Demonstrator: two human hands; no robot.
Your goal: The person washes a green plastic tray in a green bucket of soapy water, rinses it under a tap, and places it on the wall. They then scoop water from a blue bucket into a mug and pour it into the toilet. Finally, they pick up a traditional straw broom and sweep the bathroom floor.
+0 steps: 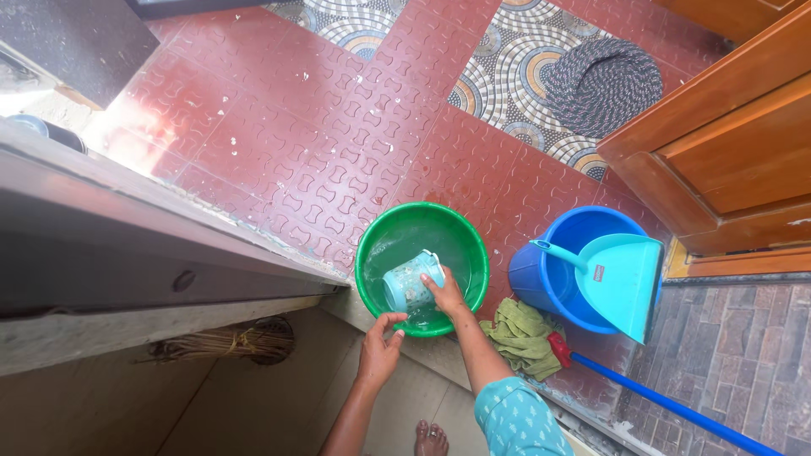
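Pale blue mug [408,281] gripped by right hand [445,294] inside green basin [473,245] of water — left hand [379,348] open, fingers spread, at basin's near rim. Blue bucket [541,270] with turquoise dustpan [621,279] just beside.

bare forearms, teal short sleeve [517,418] with small pale print (right arm), bare foot [431,438] with toe ring

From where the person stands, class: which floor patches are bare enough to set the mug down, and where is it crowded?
Bare: red tiles beyond the green basin, up to the coiled mat. Crowded: right of the basin, where green cloth, blue bucket, dustpan and mop handle cluster.
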